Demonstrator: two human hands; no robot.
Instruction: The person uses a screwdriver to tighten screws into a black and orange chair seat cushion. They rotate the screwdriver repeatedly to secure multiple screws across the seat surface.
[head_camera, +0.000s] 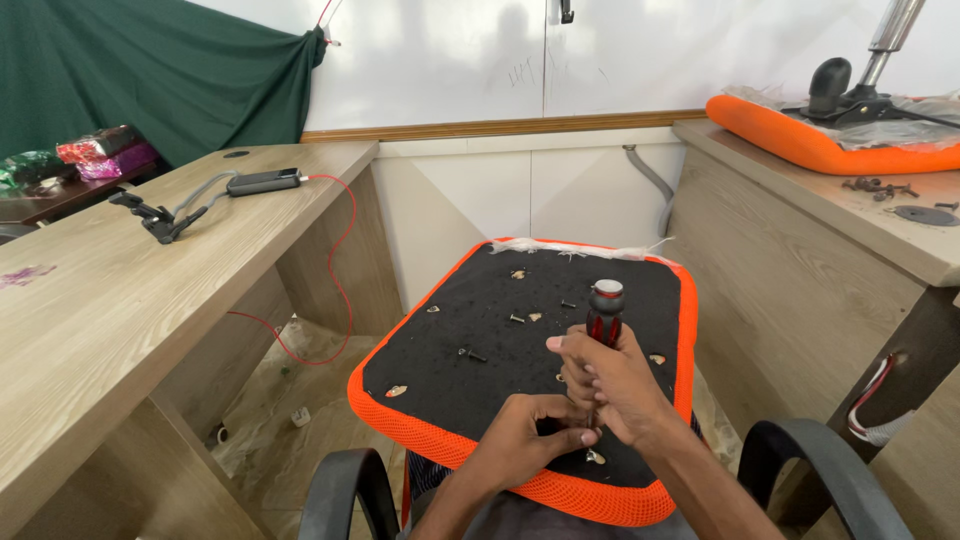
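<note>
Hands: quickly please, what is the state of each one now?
Left hand: closed, pinching near the screwdriver tip on the seat.
Right hand: closed on the screwdriver.

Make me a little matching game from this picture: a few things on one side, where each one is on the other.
Things:
1. screwdriver
2. red wire
3. loose screws
4. green cloth

Places:
A. on the desk at right
B. hanging at back left
C. in the right hand
D. trailing off the left desk

Pairs: 1-C, 2-D, 3-A, 4-B
</note>
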